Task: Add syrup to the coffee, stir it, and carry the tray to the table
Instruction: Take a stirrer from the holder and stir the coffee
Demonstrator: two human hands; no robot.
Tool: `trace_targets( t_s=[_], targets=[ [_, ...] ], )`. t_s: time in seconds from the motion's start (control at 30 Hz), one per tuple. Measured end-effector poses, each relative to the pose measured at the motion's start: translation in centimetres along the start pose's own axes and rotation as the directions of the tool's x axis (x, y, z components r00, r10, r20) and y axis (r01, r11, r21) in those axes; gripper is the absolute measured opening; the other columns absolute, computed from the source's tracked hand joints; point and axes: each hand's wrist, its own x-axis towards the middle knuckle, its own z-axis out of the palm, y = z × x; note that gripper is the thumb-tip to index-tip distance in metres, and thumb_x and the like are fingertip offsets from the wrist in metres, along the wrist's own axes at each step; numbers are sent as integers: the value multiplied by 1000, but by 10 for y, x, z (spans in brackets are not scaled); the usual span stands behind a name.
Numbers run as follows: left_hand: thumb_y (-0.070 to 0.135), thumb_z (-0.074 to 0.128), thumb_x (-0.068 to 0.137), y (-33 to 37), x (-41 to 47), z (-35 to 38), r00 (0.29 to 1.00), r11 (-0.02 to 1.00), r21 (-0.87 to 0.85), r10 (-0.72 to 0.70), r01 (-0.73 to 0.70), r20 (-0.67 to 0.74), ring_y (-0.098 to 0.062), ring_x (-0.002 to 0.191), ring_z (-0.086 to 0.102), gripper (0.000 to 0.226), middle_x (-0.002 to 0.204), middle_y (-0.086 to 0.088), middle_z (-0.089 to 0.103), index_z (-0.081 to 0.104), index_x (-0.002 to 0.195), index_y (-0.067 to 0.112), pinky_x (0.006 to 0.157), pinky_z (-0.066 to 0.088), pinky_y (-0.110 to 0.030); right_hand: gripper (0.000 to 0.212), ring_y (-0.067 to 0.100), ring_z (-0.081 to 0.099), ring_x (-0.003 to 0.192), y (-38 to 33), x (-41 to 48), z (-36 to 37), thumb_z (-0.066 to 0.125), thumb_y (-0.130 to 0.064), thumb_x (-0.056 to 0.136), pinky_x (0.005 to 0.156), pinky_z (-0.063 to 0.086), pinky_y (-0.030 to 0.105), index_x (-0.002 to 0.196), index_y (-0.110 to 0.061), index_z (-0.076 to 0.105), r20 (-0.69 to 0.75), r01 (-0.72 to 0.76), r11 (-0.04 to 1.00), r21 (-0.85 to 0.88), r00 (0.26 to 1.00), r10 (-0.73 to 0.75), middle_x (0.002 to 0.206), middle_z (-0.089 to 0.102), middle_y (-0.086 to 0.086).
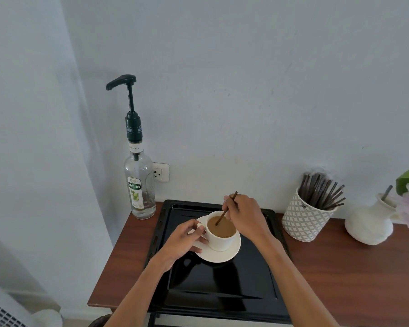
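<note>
A white cup (222, 234) of milky coffee (222, 228) sits on a saucer (224, 254) in the far half of a black tray (222, 291), which lies on the wooden tabletop (354, 274) near its left edge. The right hand (244, 214) is over the cup's far right rim, its fingers (229, 204) pinching a thin brown stirrer (226, 208) (tilted, lower tip dipped in the coffee). The left hand (183, 240) is at the cup's left side, its fingers (200, 230) closed round the handle and touching the saucer. The syrup bottle (139, 185) with a dark pump stands at the far left corner, just beside the tray. Right of the tray, near the far edge, a patterned pot (305, 220) holds more stirrers (324, 192), and a white vase (371, 223) stands beyond it.
</note>
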Motion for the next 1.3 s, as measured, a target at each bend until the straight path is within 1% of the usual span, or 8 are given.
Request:
trace_targets(
  t_s=[0.17,0.37,0.6,0.77,0.9,1.03,1.2,1.3],
  targets=[
    [22,61,99,-6,4,0,997,997,41,71,-69,-43,-18,87,77,14,105,-7,72,69,99,10,62,61,-29,40,18,69,70,11,1,-17,46,-31,108,76,59,45,77,-18,68,-49,-26,994,-102,999,21,68,70,-2],
    [17,77,87,-14,11,-3,985,992,27,124,-121,-120,-27,70,78,3,94,-1,78,78,89,16,51,60,-28,40,19,68,66,8,-6,-13,46,-32,108,73,59,44,75,-20,66,-3,-19,997,-77,1000,19,63,66,-4],
    [20,86,77,-18,14,-5,978,987,-20,156,-160,-142,-32,62,76,11,94,-2,80,83,88,20,45,56,-25,42,23,69,69,-3,6,-4,43,-33,108,75,60,47,80,-15,69,19,4,996,-93,1000,-2,70,69,1],
    [19,84,80,-19,18,-6,973,985,1,173,-175,-149,-33,62,76,8,94,-2,80,83,87,22,47,58,-27,42,22,67,61,6,7,-13,43,-33,108,71,60,47,75,-19,65,-9,4,989,-145,1000,-5,63,65,-3],
    [20,83,81,-21,20,-7,971,983,31,184,-181,-153,-26,66,76,7,89,-1,79,82,88,20,45,56,-27,43,27,68,66,6,5,-6,44,-33,107,74,59,48,72,-20,65,41,6,999,-53,999,-4,63,67,1],
    [18,81,83,-21,22,-7,966,980,74,196,-186,-165,-22,70,75,4,86,-1,78,79,87,18,45,56,-29,41,16,68,72,1,12,4,45,-30,108,81,59,42,78,-17,69,48,34,999,0,998,-34,63,64,-10],
    [16,80,83,-23,22,-6,965,982,74,187,-176,-184,-20,75,77,8,88,2,79,81,91,17,48,58,-31,40,14,66,65,7,17,-8,44,-34,108,70,59,43,79,-17,66,-65,16,988,-152,998,-26,71,70,-4],
    [16,80,83,-23,20,-6,959,977,102,203,-186,-195,-18,75,77,13,90,8,80,83,95,21,49,59,-31,43,15,63,57,13,16,-12,45,-33,107,67,59,42,73,-18,65,-55,-10,992,-130,998,3,62,67,-2]
  ],
)
